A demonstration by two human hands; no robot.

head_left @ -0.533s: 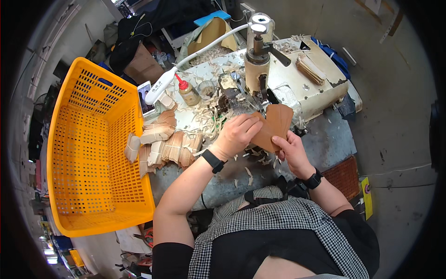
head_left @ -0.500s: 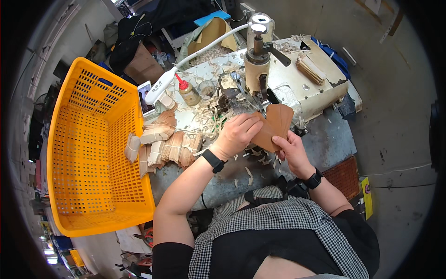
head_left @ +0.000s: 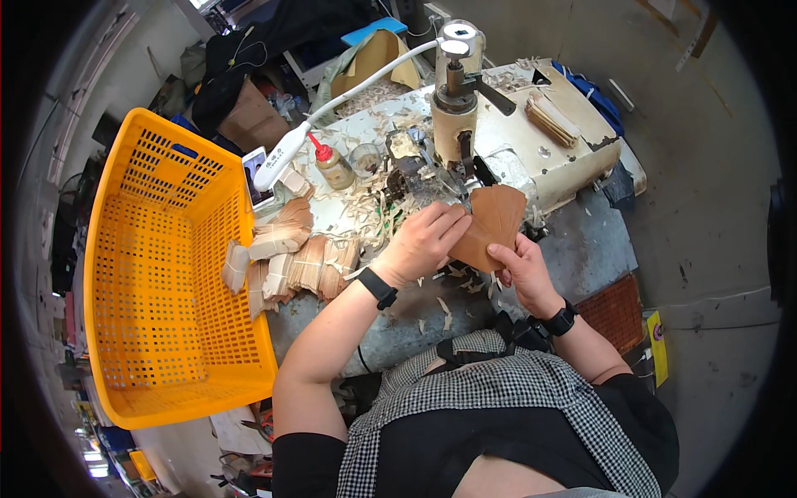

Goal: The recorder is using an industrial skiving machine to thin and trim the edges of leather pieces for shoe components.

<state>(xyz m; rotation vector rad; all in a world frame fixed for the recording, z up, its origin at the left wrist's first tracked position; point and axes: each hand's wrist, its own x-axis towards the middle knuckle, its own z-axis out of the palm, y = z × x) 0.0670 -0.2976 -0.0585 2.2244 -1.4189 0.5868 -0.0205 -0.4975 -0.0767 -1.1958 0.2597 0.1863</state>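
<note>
A brown leather piece (head_left: 496, 217), wide and curved at its far end, is held in front of the cream-coloured leather skiving machine (head_left: 454, 124). My left hand (head_left: 425, 241) has its fingers closed on the leather's left edge, close to the machine's working part. My right hand (head_left: 526, 270) pinches the near right corner, thumb on top. The leather's far left side lies near the machine's foot; whether it touches cannot be made out. Pale leather shavings (head_left: 378, 203) are heaped left of the machine.
A yellow plastic basket (head_left: 270, 365) stands at the left. Beside it lie tied bundles of leather pieces (head_left: 309, 264), a red-capped bottle (head_left: 334, 168), a glass cup (head_left: 365, 159) and a phone (head_left: 258, 176). A white lamp (head_left: 282, 158) arches over the table. Another bundle (head_left: 551, 120) rests on the machine's bed.
The leather piece has turned slightly and shifted a little, showing more of its face. Both hands keep their hold with hardly any movement. The whole view has tilted slightly.
</note>
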